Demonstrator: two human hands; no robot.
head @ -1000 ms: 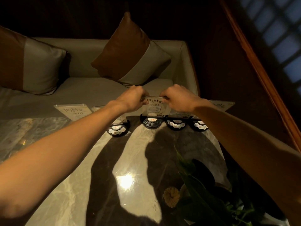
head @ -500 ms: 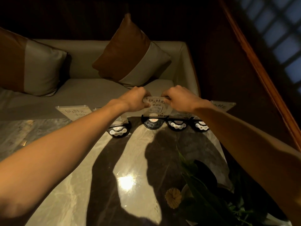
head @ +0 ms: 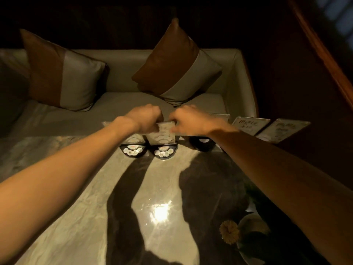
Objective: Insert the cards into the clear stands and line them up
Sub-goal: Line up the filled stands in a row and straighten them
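A row of clear stands with dark half-round bases runs along the far edge of the marble table [head: 91, 197]. My left hand [head: 145, 117] and my right hand [head: 188, 119] both pinch the top corners of one clear stand with a card [head: 165, 133], upright over its base [head: 164, 152]. Another base [head: 133, 150] sits just to its left, with its stand partly hidden by my left wrist. A third base [head: 202, 143] lies under my right wrist. Two more card stands [head: 250, 126] [head: 282, 131] lean at the far right.
A beige sofa [head: 118, 77] with two brown-and-grey cushions [head: 63, 79] [head: 175, 62] stands beyond the table. A plant with a yellow flower [head: 229, 234] sits at the near right corner. A dark wooden wall [head: 315, 54] closes the right side.
The view has shifted left, so the row now sits further right. Both hands have moved to a stand further left in the row and grip its top.
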